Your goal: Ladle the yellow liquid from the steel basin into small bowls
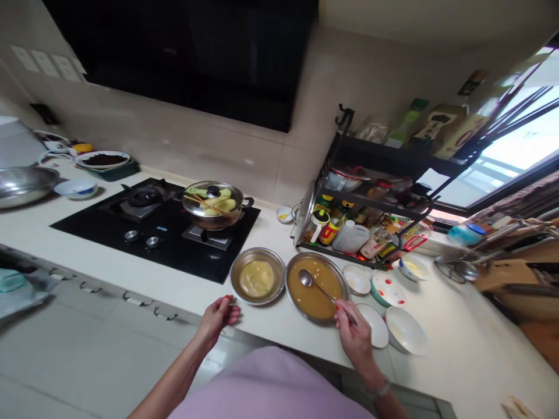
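Head view: right hand point(354, 334) grips a slim metal spoon point(305, 278) in a round steel basin point(287, 286) of brown liquid.
Pale bits float there; the smooth-walled steel bowl point(236, 274) just left holds yellowish liquid, the half-curled left hand point(218, 317) beside it, thumb and fingers apart. Pale green pieces show through the domed glass lid point(233, 195) of a pan point(213, 222).

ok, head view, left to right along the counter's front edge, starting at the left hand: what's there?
Left hand, metal bowl of pale liquid, metal bowl of brown liquid, right hand, white dish, deep white bowl. Spoon left out: overlaps the brown liquid and right hand.
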The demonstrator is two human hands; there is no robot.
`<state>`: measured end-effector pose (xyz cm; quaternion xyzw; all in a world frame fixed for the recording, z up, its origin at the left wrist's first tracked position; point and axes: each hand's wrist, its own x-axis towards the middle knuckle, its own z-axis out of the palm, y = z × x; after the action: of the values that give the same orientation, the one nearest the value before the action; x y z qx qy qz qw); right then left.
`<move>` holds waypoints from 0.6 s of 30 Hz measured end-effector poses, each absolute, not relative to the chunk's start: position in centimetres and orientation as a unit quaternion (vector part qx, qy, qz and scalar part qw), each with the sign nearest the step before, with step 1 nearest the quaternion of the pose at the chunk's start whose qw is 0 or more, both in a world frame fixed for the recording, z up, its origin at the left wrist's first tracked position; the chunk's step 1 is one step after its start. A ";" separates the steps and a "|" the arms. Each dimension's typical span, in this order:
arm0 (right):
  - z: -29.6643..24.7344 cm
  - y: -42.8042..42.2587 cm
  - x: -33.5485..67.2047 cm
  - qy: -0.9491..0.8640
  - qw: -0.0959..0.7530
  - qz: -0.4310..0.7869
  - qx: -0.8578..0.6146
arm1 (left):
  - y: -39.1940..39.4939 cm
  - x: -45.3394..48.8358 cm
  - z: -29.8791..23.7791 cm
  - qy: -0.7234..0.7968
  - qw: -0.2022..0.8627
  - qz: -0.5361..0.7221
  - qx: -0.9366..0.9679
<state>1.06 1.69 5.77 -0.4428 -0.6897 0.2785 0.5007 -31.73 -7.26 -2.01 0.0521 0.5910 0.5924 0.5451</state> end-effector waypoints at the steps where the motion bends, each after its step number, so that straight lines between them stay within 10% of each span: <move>1: 5.7 1.4 1.4 -0.703 0.490 0.265 -0.443 | -7.1 -31.7 -1.9 0.591 0.546 0.591 0.053; 18: 5.6 0.8 2.7 -0.494 0.536 0.336 -0.597 | -6.3 -30.6 -1.5 0.606 0.549 0.572 0.069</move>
<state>2.69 0.76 5.61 -0.5965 -0.4944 0.3359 0.5356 -30.59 -6.35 -1.47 0.0694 0.6056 0.5721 0.5488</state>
